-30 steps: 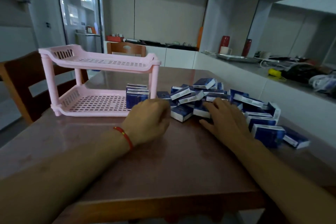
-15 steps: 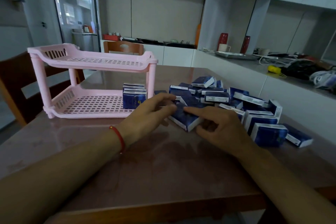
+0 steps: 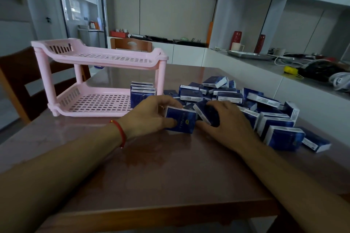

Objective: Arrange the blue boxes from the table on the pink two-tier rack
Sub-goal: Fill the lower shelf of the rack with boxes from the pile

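Left hand (image 3: pixel 151 115) grips 1 blue box (image 3: pixel 180 122); right hand (image 3: pixel 225 121) grips another box (image 3: pixel 205 112). 3 boxes (image 3: pixel 142 91) on pink rack (image 3: pixel 98 81) lower tier; loose pile (image 3: pixel 265 115) on table (image 3: pixel 170 166).

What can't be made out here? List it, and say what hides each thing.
- Head view, boxes on the rack: their count; the pink rack post and left hand cover some.
- Box print: blurred.
- Second box: mostly under the right hand.
- Pile: lower boxes buried.
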`<state>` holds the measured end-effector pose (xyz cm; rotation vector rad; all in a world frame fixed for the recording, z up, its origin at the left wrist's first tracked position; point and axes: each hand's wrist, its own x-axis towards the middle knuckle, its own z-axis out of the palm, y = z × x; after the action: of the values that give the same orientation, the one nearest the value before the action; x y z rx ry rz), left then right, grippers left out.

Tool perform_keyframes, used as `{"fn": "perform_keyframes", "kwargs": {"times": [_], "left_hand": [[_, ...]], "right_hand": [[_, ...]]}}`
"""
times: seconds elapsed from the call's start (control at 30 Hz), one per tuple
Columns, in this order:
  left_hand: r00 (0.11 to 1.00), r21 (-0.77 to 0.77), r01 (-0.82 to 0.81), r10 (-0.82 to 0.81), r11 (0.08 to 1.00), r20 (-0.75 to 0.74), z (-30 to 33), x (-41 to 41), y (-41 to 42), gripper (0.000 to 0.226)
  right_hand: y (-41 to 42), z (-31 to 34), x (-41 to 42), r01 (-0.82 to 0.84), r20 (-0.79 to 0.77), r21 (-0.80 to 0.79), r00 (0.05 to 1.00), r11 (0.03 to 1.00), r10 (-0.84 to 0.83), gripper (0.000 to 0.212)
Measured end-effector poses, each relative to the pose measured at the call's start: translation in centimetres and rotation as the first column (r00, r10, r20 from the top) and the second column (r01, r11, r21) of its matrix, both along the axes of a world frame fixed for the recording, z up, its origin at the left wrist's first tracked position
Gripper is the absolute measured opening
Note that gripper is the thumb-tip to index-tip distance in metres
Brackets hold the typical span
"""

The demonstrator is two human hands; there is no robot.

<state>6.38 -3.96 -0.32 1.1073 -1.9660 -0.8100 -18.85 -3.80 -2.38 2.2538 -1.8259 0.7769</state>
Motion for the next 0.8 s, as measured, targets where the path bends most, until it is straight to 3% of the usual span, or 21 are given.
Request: {"fn": "perform_keyframes", "kwargs": {"times": [0.1,0.2,0.27,0.33,0.43,0.63,0.8], "left_hand": [[1.0,-0.038,0.008,-0.007,0.999,0.003,-0.2,0.0,-0.1,0.035],[0.999,-0.064,-0.048,0.048,0.997,-0.005,-0.2,0.2,-0.4,0.036],[0.997,-0.088,-0.075,0.077,0.993,0.019,-0.2,0.2,-0.5,0.037],[0.997,-0.103,-0.057,0.062,0.993,0.049,-0.4,0.1,-0.4,0.037],[0.992,-0.116,0.005,0.01,0.993,0.122,-0.7,-0.3,-0.3,0.04],[0.986,0.049,0.156,-0.158,0.987,0.046,-1.0,-0.2,-0.1,0.061],[0.989,-0.123,0.063,-0.045,0.99,0.139,-1.3,-1.0,0.1,0.055]], "right_hand": [[-0.4,-0.2,0.2,-0.047,0.015,0.009,0.999,0.999,0.047,0.054],[0.9,0.4,-0.3,-0.096,0.226,-0.19,0.964,0.977,0.138,0.029],[2.0,1.1,-0.9,-0.203,0.374,-0.27,0.879,0.941,0.297,0.024],[2.8,1.3,-0.9,-0.375,0.416,-0.204,0.803,0.904,0.427,0.023],[2.8,0.8,0.2,-0.446,0.365,-0.038,0.827,0.894,0.428,0.012],[2.4,0.3,1.3,-0.234,0.202,-0.078,0.948,0.969,0.245,0.038],[2.4,0.3,1.7,-0.247,0.257,-0.085,0.931,0.965,0.26,0.047]]}}
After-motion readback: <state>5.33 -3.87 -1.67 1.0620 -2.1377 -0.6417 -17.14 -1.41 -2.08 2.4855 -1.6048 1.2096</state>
